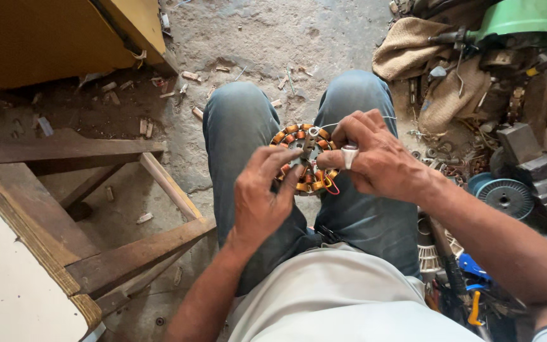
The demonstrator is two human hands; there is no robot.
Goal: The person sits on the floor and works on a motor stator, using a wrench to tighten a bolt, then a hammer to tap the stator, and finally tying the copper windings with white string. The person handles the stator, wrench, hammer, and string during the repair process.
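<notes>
A wooden frame point(96, 190) of rough beams stands at the left, beside a concrete floor point(267, 38) littered with small scraps. Seated in blue-grey jeans point(235, 126), a person works over the lap, where a round motor stator point(305, 158) ringed with copper-coloured coils rests between the knees. The left hand point(262, 196) comes up from below, its fingers curled onto the near-left edge of the stator, fingertips touching the coils in a light pinch. The right hand point(375, 158), a broad ring on one finger, closes its fingers over the stator's right side, and a thin pale wire point(349, 121) runs from the coils past its knuckles; whether the fingers pinch that wire cannot be told. A loop of red wire point(332, 187) hangs off the stator's lower right rim. Further right lie burlap sacking point(413, 44), a green machine housing point(520, 16), a blue wire spool point(504, 197) and dark metal parts.
</notes>
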